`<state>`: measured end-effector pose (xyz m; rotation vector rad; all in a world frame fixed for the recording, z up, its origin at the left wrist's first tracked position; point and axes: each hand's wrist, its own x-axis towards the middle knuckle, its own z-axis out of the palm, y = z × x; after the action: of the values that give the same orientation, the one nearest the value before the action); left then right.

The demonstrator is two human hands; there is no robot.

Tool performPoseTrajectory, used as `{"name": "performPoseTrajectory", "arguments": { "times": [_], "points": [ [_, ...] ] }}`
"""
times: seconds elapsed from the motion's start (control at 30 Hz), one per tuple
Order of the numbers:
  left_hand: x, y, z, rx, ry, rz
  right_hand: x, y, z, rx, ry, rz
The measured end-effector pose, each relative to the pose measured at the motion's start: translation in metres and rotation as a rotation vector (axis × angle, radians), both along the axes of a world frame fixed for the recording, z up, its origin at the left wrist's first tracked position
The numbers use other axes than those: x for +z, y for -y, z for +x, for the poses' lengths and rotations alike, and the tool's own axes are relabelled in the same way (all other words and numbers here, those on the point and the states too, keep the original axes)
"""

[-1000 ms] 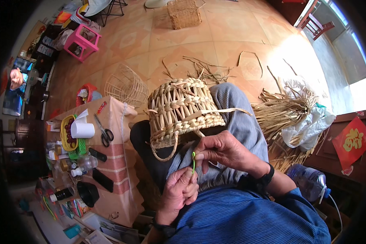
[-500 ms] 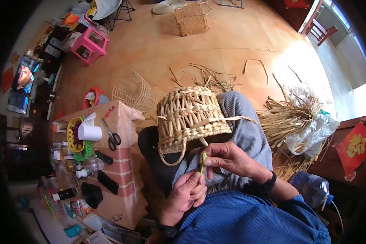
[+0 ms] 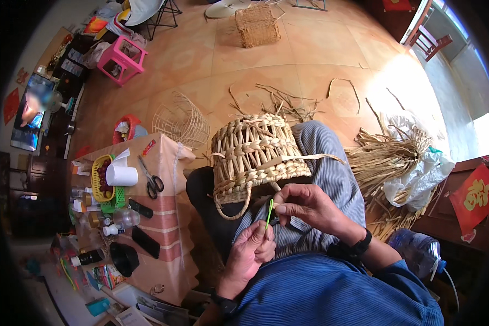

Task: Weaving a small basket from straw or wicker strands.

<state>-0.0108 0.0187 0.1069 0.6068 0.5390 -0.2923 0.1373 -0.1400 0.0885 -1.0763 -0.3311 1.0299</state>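
Head view, widest first: an orange-tan tiled floor (image 3: 244,60) spreads behind everything, with a cloth-covered table (image 3: 149,266) on the person's left. Over on the right a bundle of dried stalks (image 3: 386,152) lies on the floor, partly against white plastic. Farther off at the upper left stands a pink stool (image 3: 121,61). Nearer, the woven basket (image 3: 261,149) is on the person's lap, its loop handle toward the body (one loose pale strand sticks out past its right side, over the striped trouser leg). Just below the basket are the two bare hands, the left hand (image 3: 250,255) lower and curled closed, the right hand (image 3: 309,206) with thumb and forefinger bent toward each other. Black-handled scissors (image 3: 155,185) lie on the table. Smallest is a slim green tool (image 3: 269,213), looped at the top and leaning slightly right; the left thumb and fingers pinch its lower end. The right fingertips are at the loop, but whether they grip anything cannot be told.
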Motion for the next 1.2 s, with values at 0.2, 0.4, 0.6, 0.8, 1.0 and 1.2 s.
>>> {"name": "performPoseTrajectory", "arguments": {
  "times": [0.2, 0.4, 0.6, 0.8, 1.0, 1.2],
  "points": [
    [-0.004, 0.001, 0.002, -0.052, -0.01, -0.005, -0.004, 0.004, 0.007, 0.019, 0.047, -0.016],
    [0.001, -0.001, -0.002, 0.021, -0.097, 0.001, 0.0, -0.007, 0.012, 0.068, 0.036, -0.03],
    [-0.025, 0.006, -0.003, -0.055, -0.099, -0.234, -0.003, 0.009, 0.01, 0.045, -0.053, -0.038],
    [-0.04, 0.015, -0.003, -0.113, 0.189, 0.297, 0.004, 0.006, 0.007, 0.144, -0.012, -0.107],
    [-0.043, -0.002, 0.017, -0.02, 0.226, 0.634, 0.015, -0.004, 0.002, 0.149, 0.183, -0.256],
    [-0.039, 0.004, 0.024, 0.09, 0.206, 0.76, 0.03, -0.01, 0.0, 0.167, 0.307, -0.339]
  ]
}}
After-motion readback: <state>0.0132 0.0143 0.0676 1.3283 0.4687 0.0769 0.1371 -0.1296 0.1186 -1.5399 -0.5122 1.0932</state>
